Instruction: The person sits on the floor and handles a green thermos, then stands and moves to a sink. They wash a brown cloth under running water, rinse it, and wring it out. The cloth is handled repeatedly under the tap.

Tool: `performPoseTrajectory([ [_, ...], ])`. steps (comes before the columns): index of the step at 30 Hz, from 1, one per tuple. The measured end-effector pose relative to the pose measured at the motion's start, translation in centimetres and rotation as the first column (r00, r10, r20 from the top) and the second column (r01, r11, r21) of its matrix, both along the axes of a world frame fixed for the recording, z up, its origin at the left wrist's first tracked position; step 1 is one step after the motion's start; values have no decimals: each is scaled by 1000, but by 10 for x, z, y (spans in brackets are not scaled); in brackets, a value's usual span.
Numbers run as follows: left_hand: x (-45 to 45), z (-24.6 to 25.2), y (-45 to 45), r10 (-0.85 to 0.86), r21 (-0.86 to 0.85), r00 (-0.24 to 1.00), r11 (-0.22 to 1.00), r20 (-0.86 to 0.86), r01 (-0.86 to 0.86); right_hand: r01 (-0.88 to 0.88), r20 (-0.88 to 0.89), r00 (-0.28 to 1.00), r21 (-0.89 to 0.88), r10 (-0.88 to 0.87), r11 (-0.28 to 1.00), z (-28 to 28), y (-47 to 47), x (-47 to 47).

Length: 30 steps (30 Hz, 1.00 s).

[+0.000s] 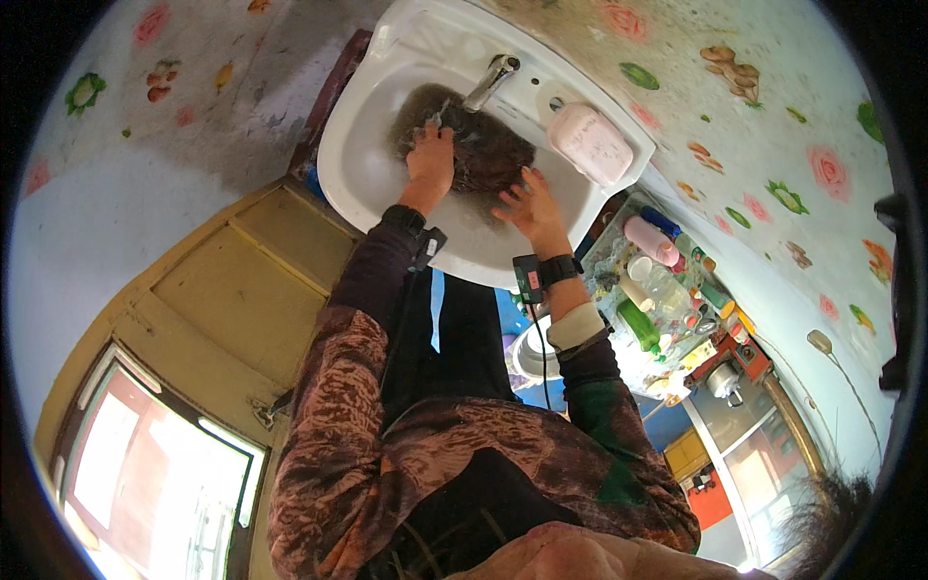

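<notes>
A white washbasin (pixel 366 170) in front of me holds murky brown water. Under the surface lies a dark, soft mass (pixel 496 145), perhaps cloth; its exact kind is unclear. The chrome tap (pixel 491 83) reaches over it. My left hand (pixel 431 161) is at the left part of the mass, its fingertips in splashing water; whether they grip anything is hidden. At the mass's right edge is my right hand (pixel 535 209), fingers spread and nothing visibly held. A pinkish lidded soap box (pixel 591 143) sits on the basin's right rim.
Right of the basin, a cluttered surface carries a pink bottle (pixel 650 239), a green bottle (pixel 638 325) and a clear plastic bottle (pixel 665 290). Below it is a round metal container (pixel 533 351). A yellowish-brown door (pixel 246 279) stands to the left. A patterned wall (pixel 768 145) borders the basin.
</notes>
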<state>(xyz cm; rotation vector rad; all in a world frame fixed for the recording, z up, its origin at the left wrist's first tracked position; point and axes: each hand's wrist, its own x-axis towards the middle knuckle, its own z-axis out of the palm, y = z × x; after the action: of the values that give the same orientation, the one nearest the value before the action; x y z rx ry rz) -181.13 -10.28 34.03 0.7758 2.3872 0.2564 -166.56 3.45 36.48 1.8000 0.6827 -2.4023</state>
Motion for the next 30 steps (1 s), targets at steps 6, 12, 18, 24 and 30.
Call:
performPoseTrajectory([
  [6, 39, 46, 20, -71, 565, 716, 671, 694, -481, 96, -326, 924, -308, -200, 947, -39, -1, -2],
  [12, 75, 88, 48, 7, 643, 771, 548, 637, -536, -100, -402, 899, 204, 176, 974, -32, -3, 17],
  [18, 50, 57, 59, 287, 612, 881, 636, 377, -470, -10, -242, 968, 202, 60, 979, 15, -19, -14],
  [24, -5, 5, 9, 333, 347, 943, 883, 10, -315, 126, -202, 975, 184, -88, 975, 23, 1, -16],
  [30, 6, -19, -5, -62, 67, 995, 996, 76, 57, -14, 18, 1000, 57, 13, 998, 3, 6, -7],
])
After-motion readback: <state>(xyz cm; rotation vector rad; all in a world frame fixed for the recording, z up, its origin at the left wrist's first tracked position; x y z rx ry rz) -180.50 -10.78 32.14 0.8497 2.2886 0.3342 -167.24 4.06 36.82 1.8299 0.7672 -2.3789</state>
